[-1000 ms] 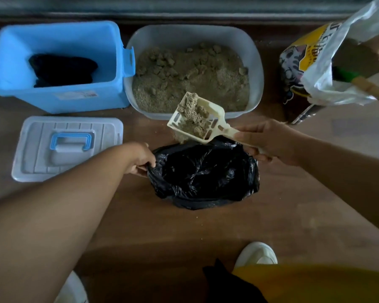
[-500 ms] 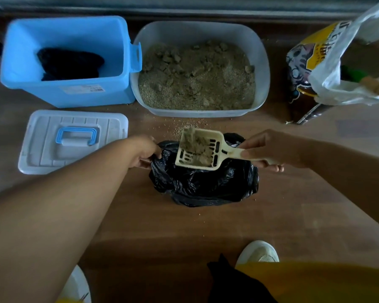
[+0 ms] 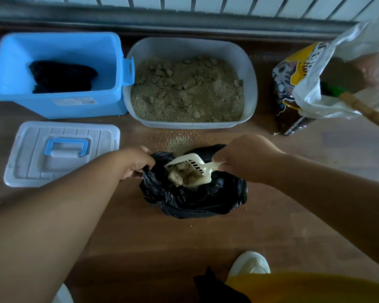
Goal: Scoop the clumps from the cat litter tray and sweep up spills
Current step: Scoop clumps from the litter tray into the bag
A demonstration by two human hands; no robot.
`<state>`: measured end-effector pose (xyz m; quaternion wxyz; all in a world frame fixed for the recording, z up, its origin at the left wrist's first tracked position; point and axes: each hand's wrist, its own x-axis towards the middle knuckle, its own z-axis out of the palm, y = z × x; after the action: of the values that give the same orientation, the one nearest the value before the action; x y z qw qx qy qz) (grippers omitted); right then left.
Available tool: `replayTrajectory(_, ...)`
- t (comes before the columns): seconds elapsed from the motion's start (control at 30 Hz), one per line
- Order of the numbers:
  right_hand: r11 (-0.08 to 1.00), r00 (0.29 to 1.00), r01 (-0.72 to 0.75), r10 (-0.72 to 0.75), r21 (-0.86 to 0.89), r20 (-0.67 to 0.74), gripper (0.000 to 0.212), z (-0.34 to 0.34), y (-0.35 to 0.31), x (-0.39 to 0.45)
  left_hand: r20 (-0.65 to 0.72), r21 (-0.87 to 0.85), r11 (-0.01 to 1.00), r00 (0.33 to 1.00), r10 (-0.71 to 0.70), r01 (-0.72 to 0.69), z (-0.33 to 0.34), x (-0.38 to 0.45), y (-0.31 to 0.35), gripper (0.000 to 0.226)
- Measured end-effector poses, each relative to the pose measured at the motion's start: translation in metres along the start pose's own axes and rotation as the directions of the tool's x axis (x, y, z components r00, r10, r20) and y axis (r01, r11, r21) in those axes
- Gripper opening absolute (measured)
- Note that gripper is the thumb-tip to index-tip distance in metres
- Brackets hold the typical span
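Observation:
A grey litter tray (image 3: 248, 68) holds sandy litter with several clumps (image 3: 162, 73). In front of it a black rubbish bag (image 3: 197, 200) lies open on the wooden floor. My left hand (image 3: 136, 162) grips the bag's left rim. My right hand (image 3: 245, 156) holds the handle of a cream slotted scoop (image 3: 197, 164), tilted over the bag's mouth, and clumps (image 3: 179, 177) slide off its lower edge. Spilled litter grains (image 3: 179, 143) lie on the floor between the tray and the bag.
A blue bin (image 3: 59, 51) with dark cloth inside stands left of the tray, its white lid (image 3: 31, 154) with a blue handle in front. A litter sack (image 3: 298, 79) and a wooden broom handle (image 3: 365, 110) are at the right. My shoe (image 3: 249, 265) is near the bottom edge.
My right hand carried the loaded scoop from above the tray's front edge down over the bag and tipped it. The clumps now slide off. My left hand kept its grip on the bag's rim.

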<state>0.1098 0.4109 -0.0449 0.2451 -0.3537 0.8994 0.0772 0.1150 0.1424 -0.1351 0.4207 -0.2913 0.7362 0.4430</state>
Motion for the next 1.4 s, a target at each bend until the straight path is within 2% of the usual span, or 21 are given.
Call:
replayTrajectory(0.27,0.985,0.997,0.026,-0.038,-0.168,-0.067,0.015,-0.008,-0.003,-0.002,-0.011,0.005,1.0,1.0,-0.01,0.01,0.002,0.008,-0.003,0.03)
replayTrajectory(0.4,0.968,0.994,0.037,-0.061,-0.25,-0.091,0.02,-0.014,0.0,-0.005,-0.051,0.04,0.999,0.998,-0.024,0.026,-0.001,0.01,-0.005,0.024)
replayTrajectory(0.47,0.971,0.984,0.019,-0.06,-0.239,-0.165,0.013,-0.02,0.003,-0.008,-0.056,0.064,0.997,0.998,-0.033,0.036,-0.001,0.008,-0.004,0.018)
replayTrajectory(0.53,0.981,0.964,-0.001,-0.05,-0.192,-0.261,0.01,-0.024,0.009,-0.01,-0.052,0.084,0.995,0.997,-0.048,0.053,-0.001,0.004,-0.003,0.018)
replayTrajectory(0.6,0.992,0.952,-0.018,-0.022,-0.126,-0.306,0.018,-0.027,0.015,-0.01,-0.045,0.115,0.992,0.998,-0.053,0.058,-0.001,0.001,0.0,0.024)
replayTrajectory(0.73,0.969,0.905,-0.194,0.237,0.153,-0.353,0.026,-0.027,0.019,-0.008,-0.005,0.207,0.978,1.0,-0.01,0.011,-0.003,-0.003,0.005,0.033)
replayTrajectory(0.83,0.845,0.844,-0.293,0.449,0.448,-0.295,0.02,-0.031,0.025,0.001,0.017,0.224,0.974,0.999,0.03,-0.033,-0.007,-0.005,0.007,0.013)
replayTrajectory(0.87,0.82,0.825,-0.314,0.486,0.479,-0.29,0.02,-0.035,0.03,0.005,0.014,0.215,0.976,0.999,0.041,-0.043,-0.008,-0.004,0.008,0.008)
replayTrajectory(0.97,0.838,0.787,-0.407,0.524,0.364,-0.326,0.024,-0.041,0.047,0.018,0.012,0.237,0.969,0.998,0.067,-0.068,-0.011,-0.001,0.01,0.018)
replayTrajectory(1.1,0.853,0.764,-0.521,0.485,0.037,-0.426,0.023,-0.04,0.076,0.033,0.047,0.265,0.961,0.997,0.068,-0.078,-0.011,0.0,0.012,0.046)
replayTrajectory(1.2,0.814,0.819,-0.543,0.461,-0.205,-0.341,0.018,-0.045,0.081,0.04,0.049,0.255,0.963,0.996,0.076,-0.086,-0.011,0.005,0.009,0.062)
replayTrajectory(1.3,0.851,0.863,-0.493,0.453,-0.18,-0.221,0.03,-0.046,0.085,0.047,0.045,0.245,0.965,0.995,0.085,-0.094,-0.011,0.008,0.009,0.059)
replayTrajectory(1.4,0.884,0.875,-0.458,0.466,0.09,-0.13,0.03,-0.044,0.099,0.056,0.032,0.241,0.965,0.995,0.095,-0.1,-0.011,0.015,0.007,0.059)
